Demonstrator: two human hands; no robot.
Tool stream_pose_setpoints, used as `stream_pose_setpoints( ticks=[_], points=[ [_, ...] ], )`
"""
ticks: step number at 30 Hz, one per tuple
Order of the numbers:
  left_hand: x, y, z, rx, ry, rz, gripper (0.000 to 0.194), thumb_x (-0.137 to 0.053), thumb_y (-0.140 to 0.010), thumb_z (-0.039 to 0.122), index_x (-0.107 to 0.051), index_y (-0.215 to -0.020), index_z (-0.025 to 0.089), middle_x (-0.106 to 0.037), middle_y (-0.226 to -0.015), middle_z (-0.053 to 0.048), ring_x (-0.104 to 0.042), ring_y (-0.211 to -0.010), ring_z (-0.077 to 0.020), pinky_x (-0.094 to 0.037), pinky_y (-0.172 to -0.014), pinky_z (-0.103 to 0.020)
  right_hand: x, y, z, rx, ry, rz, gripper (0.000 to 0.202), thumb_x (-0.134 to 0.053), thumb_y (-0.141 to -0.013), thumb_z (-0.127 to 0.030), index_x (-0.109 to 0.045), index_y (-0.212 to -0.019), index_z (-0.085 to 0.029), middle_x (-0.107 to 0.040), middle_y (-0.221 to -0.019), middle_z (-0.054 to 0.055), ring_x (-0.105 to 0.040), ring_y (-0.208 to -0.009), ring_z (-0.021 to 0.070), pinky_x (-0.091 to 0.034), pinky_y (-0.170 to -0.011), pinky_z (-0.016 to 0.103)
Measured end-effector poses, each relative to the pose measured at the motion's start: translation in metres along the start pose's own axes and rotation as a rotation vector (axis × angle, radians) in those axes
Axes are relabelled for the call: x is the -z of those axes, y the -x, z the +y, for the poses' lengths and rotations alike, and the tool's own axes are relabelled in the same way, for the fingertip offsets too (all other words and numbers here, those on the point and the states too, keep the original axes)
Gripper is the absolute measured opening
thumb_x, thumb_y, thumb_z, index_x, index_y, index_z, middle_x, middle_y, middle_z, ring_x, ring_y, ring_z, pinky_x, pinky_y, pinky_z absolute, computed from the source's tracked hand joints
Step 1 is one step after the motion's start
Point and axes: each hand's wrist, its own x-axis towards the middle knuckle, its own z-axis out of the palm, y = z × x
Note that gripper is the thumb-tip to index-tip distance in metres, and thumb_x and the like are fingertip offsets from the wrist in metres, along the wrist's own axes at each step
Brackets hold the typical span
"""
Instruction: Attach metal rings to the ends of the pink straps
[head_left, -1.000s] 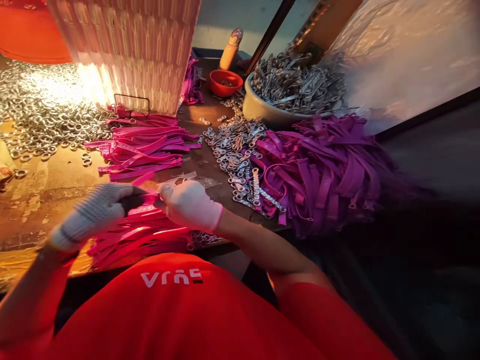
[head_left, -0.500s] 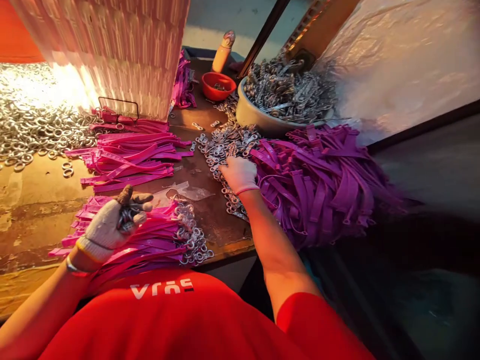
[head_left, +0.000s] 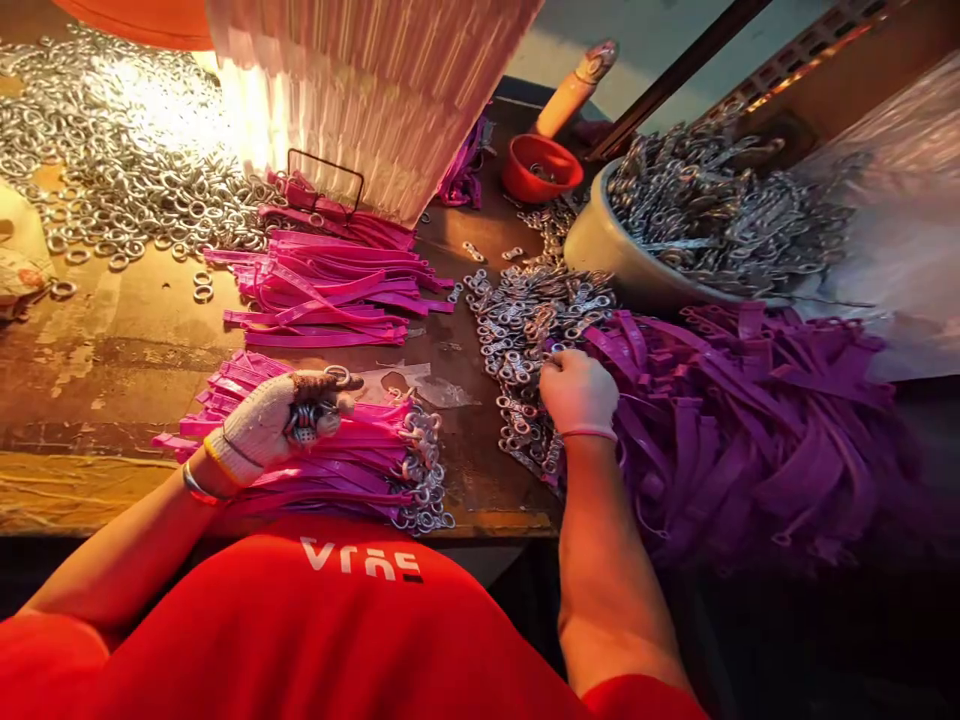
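My left hand (head_left: 274,425), in a pale glove with darkened fingertips, is curled around several metal rings (head_left: 304,424). One ring (head_left: 337,376) stands up at its fingertips. Below that hand lies a bundle of pink straps (head_left: 322,480), with rings (head_left: 424,460) at their right ends. My right hand (head_left: 579,393), also gloved, is closed at the border between a heap of small metal links (head_left: 517,330) and a large pile of purple straps (head_left: 720,430). What its fingers pinch is too small to make out.
Loose rings (head_left: 150,150) cover the back left under bright light. Another row of pink straps (head_left: 330,290) lies before a translucent ribbed panel (head_left: 360,90). A red bowl (head_left: 544,172) and a tub (head_left: 600,240) heaped with metal pieces stand at the back right.
The view has swung left, so everything sits further right. A ring now shows at my left fingertips. My right fingers, earlier reaching over the links, are now drawn together beside the purple straps.
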Motion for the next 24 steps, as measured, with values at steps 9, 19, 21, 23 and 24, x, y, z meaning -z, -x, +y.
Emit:
stream_pose_setpoints(
  ticks=[9,19,21,23,24],
  points=[
    [-0.01,0.012,-0.007,0.004,-0.031,0.009,0.017,-0.075,-0.079,0.024,-0.076,-0.088,0.01,-0.055,-0.059,-0.001,-0.044,-0.041,-0.0045,-0.027,-0.034,-0.013,0.049,0.1,-0.095,0.552,-0.681,0.004,0.033,-0.048,-0.096,-0.029,-0.065,-0.122,-0.019,-0.073,-0.112,0.011,-0.068,-0.102,0.0223,-0.05,-0.098,0.037],
    [-0.008,0.033,-0.005,-0.182,-0.434,-0.119,0.028,-0.076,-0.078,0.04,-0.071,-0.079,0.013,-0.056,-0.06,-0.001,-0.045,-0.045,-0.0068,-0.028,-0.038,-0.016,0.068,0.131,-0.168,0.719,-1.123,-0.574,0.032,-0.064,-0.084,-0.027,-0.068,-0.114,-0.017,-0.068,-0.098,0.001,-0.062,-0.09,0.0142,-0.051,-0.084,0.028],
    [-0.013,0.038,-0.008,-0.259,-0.43,-0.116,0.03,-0.073,-0.082,0.044,-0.069,-0.084,0.014,-0.053,-0.059,0.001,-0.041,-0.043,-0.006,-0.025,-0.036,-0.017,0.064,0.137,-0.173,0.6,-1.228,-0.496,0.029,-0.066,-0.083,-0.028,-0.068,-0.11,-0.017,-0.066,-0.094,0.0,-0.06,-0.084,0.0132,-0.051,-0.079,0.027],
    [-0.019,0.04,-0.015,-0.325,-0.39,-0.118,0.03,-0.074,-0.083,0.045,-0.067,-0.088,0.015,-0.047,-0.055,0.005,-0.035,-0.042,-0.0055,-0.022,-0.036,-0.017,0.059,0.145,-0.176,0.474,-1.31,-0.358,0.027,-0.068,-0.081,-0.028,-0.067,-0.106,-0.018,-0.065,-0.093,-0.001,-0.06,-0.083,0.0132,-0.051,-0.077,0.026],
    [-0.021,0.04,-0.02,-0.351,-0.358,-0.11,0.03,-0.074,-0.083,0.044,-0.066,-0.088,0.016,-0.044,-0.054,0.006,-0.033,-0.042,-0.0054,-0.023,-0.037,-0.017,0.056,0.149,-0.177,0.435,-1.321,-0.29,0.025,-0.068,-0.081,-0.028,-0.067,-0.104,-0.019,-0.065,-0.094,-0.001,-0.06,-0.084,0.0136,-0.051,-0.077,0.026]
  ],
)
